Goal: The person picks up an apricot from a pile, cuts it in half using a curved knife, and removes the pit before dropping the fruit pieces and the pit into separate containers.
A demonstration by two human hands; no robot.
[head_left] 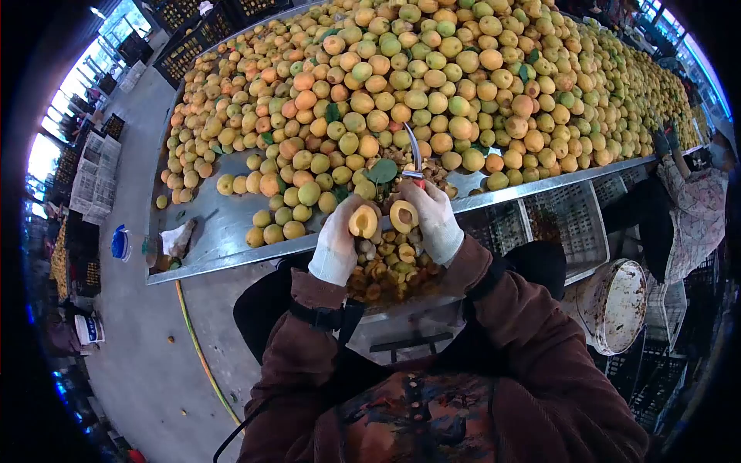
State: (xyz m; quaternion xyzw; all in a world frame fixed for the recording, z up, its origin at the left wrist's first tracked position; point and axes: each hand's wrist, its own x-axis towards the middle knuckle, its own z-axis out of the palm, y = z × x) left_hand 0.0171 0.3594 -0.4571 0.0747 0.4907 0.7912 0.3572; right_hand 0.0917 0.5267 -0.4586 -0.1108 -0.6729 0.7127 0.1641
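Both my hands wear white gloves and are held together over the table's front edge. My left hand (337, 239) grips an apricot half (363, 221), its cut yellow face turned up. In my right hand (438, 225) is another apricot half (404, 217) with a dark hollow or pit at its middle. A small curved knife (415, 147) with a red handle end rises from the top of my right hand, its blade pointing away over the pile. Below my hands, many cut apricot halves (397, 270) fill a container in front of my lap.
A large heap of whole apricots (432, 77) covers the metal table (208, 247). Crates (567, 224) and a stained white bucket (624, 306) stand at the right, near another person (687, 208). Stacked white crates (95, 177) and a yellow hose (202, 347) are at the left.
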